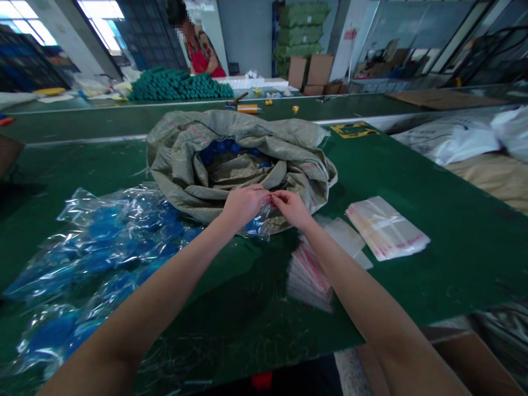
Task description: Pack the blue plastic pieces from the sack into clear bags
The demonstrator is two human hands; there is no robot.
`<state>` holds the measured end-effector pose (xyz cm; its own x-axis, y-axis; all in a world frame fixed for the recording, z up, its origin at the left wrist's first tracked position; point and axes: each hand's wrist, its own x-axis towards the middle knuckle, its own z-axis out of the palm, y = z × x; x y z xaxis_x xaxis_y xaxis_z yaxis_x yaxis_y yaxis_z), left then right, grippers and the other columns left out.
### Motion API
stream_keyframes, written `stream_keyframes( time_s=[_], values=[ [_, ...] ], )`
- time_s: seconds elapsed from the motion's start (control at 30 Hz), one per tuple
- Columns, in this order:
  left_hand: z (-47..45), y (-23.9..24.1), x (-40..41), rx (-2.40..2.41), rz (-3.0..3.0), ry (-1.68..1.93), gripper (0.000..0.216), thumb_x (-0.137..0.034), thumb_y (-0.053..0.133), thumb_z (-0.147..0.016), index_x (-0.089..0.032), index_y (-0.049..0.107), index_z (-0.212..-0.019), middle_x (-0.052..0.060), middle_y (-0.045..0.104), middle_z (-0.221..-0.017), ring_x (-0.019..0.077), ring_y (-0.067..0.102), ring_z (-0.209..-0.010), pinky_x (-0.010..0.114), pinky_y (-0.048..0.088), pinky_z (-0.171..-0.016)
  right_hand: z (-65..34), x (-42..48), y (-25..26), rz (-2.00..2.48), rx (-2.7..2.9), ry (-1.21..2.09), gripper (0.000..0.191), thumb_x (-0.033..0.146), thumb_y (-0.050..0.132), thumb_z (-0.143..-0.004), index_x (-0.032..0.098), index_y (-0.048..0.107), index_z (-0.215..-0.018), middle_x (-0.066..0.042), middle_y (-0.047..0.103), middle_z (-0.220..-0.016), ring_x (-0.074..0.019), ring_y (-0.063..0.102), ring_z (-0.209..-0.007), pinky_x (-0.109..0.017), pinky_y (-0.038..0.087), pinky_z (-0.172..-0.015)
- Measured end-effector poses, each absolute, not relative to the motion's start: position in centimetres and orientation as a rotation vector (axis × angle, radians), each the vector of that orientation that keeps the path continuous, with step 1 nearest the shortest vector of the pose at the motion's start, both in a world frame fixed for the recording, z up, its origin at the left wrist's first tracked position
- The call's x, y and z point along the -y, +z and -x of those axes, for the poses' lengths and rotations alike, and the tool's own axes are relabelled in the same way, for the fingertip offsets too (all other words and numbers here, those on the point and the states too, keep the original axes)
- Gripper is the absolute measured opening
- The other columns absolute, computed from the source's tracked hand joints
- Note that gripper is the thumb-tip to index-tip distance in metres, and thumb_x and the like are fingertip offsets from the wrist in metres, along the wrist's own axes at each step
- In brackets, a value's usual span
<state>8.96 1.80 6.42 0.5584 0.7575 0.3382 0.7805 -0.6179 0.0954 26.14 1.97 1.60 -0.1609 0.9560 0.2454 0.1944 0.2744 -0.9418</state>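
My left hand (246, 204) and my right hand (292, 207) meet in front of the big woven sack, fingers pinched on the top edge of a clear plastic bag (260, 224). Something blue shows inside that bag, its shape partly hidden by my left hand. The grey-green woven sack (181, 148) lies with its mouth rolled wide, and blue balls (223, 147) are visible within. To the left spreads a pile of clear bags with blue items inside (103, 231). Beside my right forearm lie loose flat clear bags (307, 275) with pink-edged strips.
A bundled stack of clear bags (388, 228) lies on the green table (445, 264) at right. Behind stand a pile of green rolls (177, 85), an orange tape roll (247, 109) and a person in a red apron (200, 58). White sacks (454, 137) border the table's right side.
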Motion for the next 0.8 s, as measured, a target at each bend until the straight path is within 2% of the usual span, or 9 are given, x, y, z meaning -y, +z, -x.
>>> stream_keyframes(
  time_s=[0.2, 0.43, 0.63, 0.8],
  values=[
    [-9.0, 6.7, -1.8, 1.328, 2.720, -0.489, 0.032, -0.030, 0.044, -0.096, -0.023, 0.074, -0.103, 0.007, 0.072, -0.107, 0.0213, 0.066, -0.095, 0.030, 0.046, -0.077, -26.4, -1.6, 1.7, 1.112, 1.775, 0.749, 0.023, 0.028, 0.052, -0.089, 0.016, 0.070, -0.094, -0.004, 0.072, -0.087, -0.0156, 0.064, -0.081, -0.028, 0.049, -0.078],
    [-8.9, 7.5, -1.4, 1.317, 2.703, -0.411, 0.034, -0.032, 0.042, -0.097, -0.020, 0.074, -0.101, 0.008, 0.072, -0.102, 0.0229, 0.067, -0.092, 0.032, 0.047, -0.074, -26.3, -1.1, 2.0, 1.127, 1.939, 0.373, 0.019, 0.023, 0.052, -0.090, 0.015, 0.069, -0.091, -0.009, 0.072, -0.089, -0.0192, 0.064, -0.083, -0.031, 0.047, -0.080],
    [-8.8, 7.4, -1.5, 1.303, 2.677, -0.446, 0.027, -0.030, 0.046, -0.094, -0.020, 0.071, -0.094, 0.006, 0.071, -0.099, 0.0217, 0.066, -0.083, 0.030, 0.046, -0.066, -26.1, -1.3, 1.7, 1.014, 1.969, 0.281, 0.015, 0.020, 0.052, -0.090, 0.017, 0.067, -0.088, -0.008, 0.070, -0.087, -0.0205, 0.064, -0.082, -0.032, 0.047, -0.077],
    [-8.6, 6.8, -2.0, 1.397, 2.676, -0.649, 0.018, -0.025, 0.053, -0.089, -0.019, 0.069, -0.093, 0.006, 0.070, -0.096, 0.0193, 0.065, -0.082, 0.028, 0.047, -0.067, -25.7, -1.0, 1.8, 1.005, 1.956, 0.287, 0.014, 0.020, 0.052, -0.090, 0.018, 0.066, -0.087, -0.008, 0.070, -0.086, -0.0203, 0.063, -0.081, -0.032, 0.048, -0.076]
  ],
)
